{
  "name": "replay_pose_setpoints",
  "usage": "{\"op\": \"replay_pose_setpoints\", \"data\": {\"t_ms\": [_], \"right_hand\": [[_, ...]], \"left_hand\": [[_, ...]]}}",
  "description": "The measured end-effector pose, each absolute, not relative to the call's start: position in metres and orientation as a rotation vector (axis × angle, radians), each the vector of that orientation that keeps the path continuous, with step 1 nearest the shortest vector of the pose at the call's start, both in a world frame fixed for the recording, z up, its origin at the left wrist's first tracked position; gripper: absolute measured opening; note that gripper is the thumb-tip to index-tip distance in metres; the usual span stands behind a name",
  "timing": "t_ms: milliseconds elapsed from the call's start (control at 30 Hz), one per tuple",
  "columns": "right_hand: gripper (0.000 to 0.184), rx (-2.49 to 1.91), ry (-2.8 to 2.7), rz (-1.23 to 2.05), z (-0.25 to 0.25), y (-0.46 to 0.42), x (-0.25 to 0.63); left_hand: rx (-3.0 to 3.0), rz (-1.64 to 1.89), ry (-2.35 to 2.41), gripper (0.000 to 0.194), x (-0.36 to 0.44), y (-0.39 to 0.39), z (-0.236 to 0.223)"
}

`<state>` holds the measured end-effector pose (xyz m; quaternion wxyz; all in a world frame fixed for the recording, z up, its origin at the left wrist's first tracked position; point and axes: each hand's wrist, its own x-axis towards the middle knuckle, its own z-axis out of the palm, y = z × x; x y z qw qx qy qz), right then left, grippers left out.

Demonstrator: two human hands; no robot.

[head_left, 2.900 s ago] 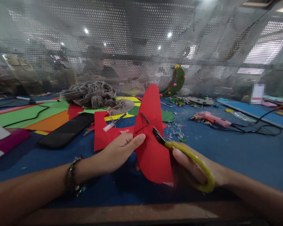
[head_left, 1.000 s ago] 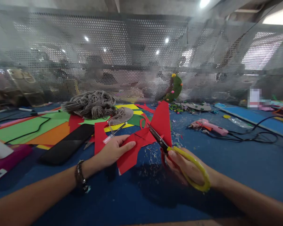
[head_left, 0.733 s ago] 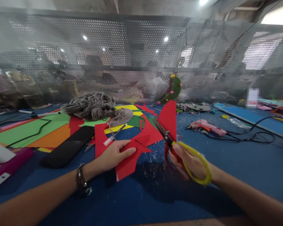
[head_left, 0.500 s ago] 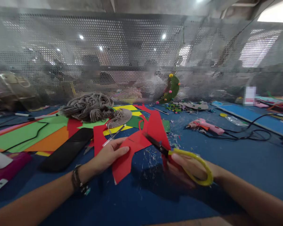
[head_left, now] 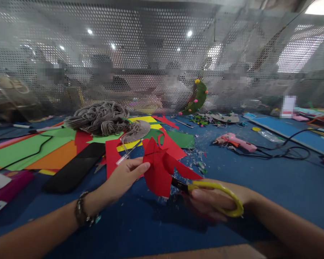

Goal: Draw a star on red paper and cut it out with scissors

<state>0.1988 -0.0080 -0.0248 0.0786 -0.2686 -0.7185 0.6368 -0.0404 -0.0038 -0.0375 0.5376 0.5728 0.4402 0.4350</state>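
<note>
My left hand (head_left: 124,177) pinches a piece of red paper (head_left: 158,169) by its left edge and holds it up above the blue table (head_left: 272,176). My right hand (head_left: 214,201) grips yellow-handled scissors (head_left: 213,190). Their dark blades point left and reach under the red paper's lower right edge. A red strip hangs off the piece to the right, over the blades. Small paper scraps lie on the table beneath.
Coloured paper sheets (head_left: 40,149), a black flat case (head_left: 75,167) and a heap of grey yarn (head_left: 99,118) lie to the left. A pink glue gun (head_left: 236,141) with a black cable lies at right. A perforated metal screen (head_left: 151,54) closes the far side; people sit behind it.
The red paper has been turned and lifted in my left hand. The scissors have swung from pointing up-left to pointing left, low, beneath the paper.
</note>
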Motion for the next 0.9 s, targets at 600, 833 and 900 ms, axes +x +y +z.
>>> {"op": "replay_pose_setpoints", "data": {"t_ms": [600,833,900], "right_hand": [[0.046,-0.749,-1.84,1.857,-0.018,0.004,0.224],[0.032,-1.012,-1.966,1.19,-0.018,0.018,0.209],[0.031,-1.071,-1.958,1.066,-0.015,0.017,0.199]], "left_hand": [[1.839,0.957,1.322,0.016,-0.066,0.029,-0.026],[2.167,0.617,1.281,0.026,-0.067,0.023,-0.022],[2.139,0.547,1.175,0.021,-0.062,0.019,-0.018]]}}
